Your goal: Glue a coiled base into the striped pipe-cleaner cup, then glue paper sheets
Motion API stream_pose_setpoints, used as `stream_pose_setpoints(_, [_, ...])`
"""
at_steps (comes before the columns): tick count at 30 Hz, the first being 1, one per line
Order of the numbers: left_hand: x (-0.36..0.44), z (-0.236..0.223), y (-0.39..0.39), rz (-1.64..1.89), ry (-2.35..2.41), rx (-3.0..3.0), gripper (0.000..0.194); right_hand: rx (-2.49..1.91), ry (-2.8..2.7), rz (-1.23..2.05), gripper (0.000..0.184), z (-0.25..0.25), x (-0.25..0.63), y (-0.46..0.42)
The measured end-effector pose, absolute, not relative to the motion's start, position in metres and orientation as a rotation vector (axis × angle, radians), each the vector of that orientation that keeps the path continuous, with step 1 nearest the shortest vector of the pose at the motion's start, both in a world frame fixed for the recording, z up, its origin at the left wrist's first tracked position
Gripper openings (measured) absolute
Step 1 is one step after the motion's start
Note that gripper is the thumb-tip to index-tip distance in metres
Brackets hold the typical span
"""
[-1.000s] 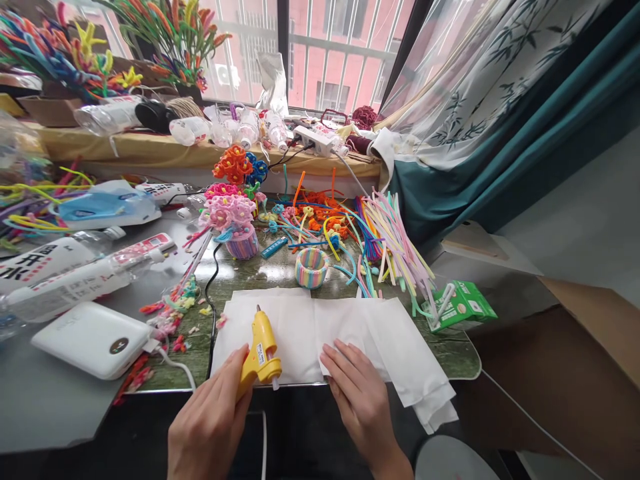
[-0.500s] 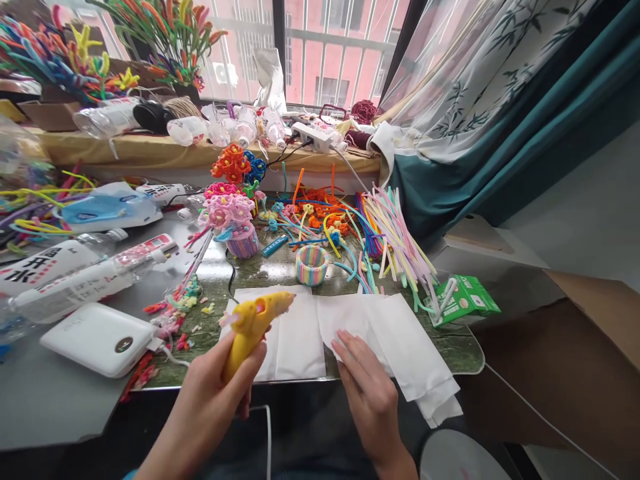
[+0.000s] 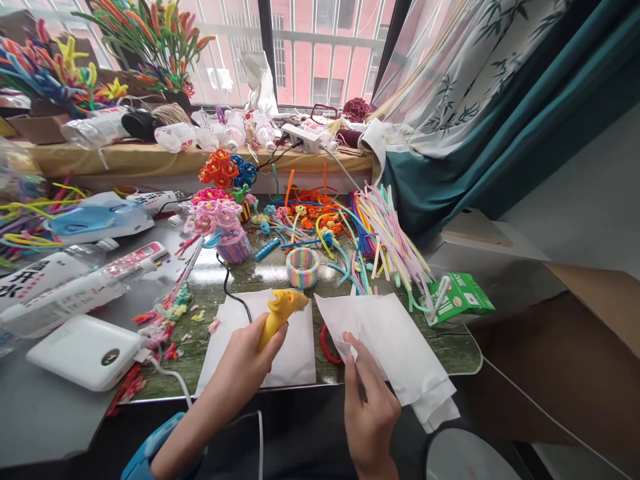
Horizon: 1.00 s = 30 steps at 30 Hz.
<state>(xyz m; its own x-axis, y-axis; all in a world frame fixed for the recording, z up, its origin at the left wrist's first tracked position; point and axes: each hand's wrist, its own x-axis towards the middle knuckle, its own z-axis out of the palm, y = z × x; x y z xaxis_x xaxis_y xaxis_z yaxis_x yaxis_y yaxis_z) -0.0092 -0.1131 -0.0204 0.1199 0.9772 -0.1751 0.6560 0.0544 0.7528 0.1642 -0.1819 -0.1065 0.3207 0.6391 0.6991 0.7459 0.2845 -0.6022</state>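
Observation:
My left hand [image 3: 257, 353] is closed round the handle of a yellow hot glue gun [image 3: 279, 313], its nozzle pointing right. A black cord runs from the direction of the gun across a white paper sheet [image 3: 295, 363]. At the table's front edge, my right hand [image 3: 367, 393] pinches the left edge of another white paper sheet [image 3: 395, 333], with the thumb and fingertips together. Partly under that sheet shows a red loop [image 3: 327, 347], perhaps a scissors handle. Beyond the gun stands a small striped pastel ring-shaped basket [image 3: 303, 268] of pipe cleaners, touched by neither hand.
A striped pot [image 3: 235, 245] with pink pipe-cleaner flowers stands behind. Pastel pipe cleaners [image 3: 395, 233] lie right, near a green packet [image 3: 460, 300]. A white power bank [image 3: 90, 350] and plastic bottles [image 3: 80, 287] lie left. A power strip [image 3: 303, 137] rests on the windowsill.
My left hand has moved right with the glue gun. My right hand has gone from lying on the paper to pinching its edge; the sheet's left side has lifted, showing the red loop.

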Motion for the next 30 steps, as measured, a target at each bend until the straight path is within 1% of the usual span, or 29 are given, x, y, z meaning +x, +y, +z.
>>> stream_pose_setpoints(14, [-0.006, -0.027, -0.110, 0.553, 1.639, 1.692, 0.037, -1.408, -1.386, -0.071, 0.032, -0.109, 0.165, -0.182])
stream_pose_setpoints(24, [-0.009, -0.022, -0.111, 0.525, 1.648, 1.736, 0.035, -1.564, -1.412, -0.071, 0.030, -0.107, 0.177, -0.170])
stream_pose_setpoints(28, [-0.010, -0.020, -0.111, 0.518, 1.644, 1.738, 0.033, -1.631, -1.445, -0.054, 0.033, -0.107, 0.180, -0.162])
stream_pose_setpoints(30, [-0.010, -0.020, -0.110, 0.523, 1.646, 1.738, 0.033, -1.646, -1.548, -0.031, 0.038, -0.105, 0.182, -0.158])
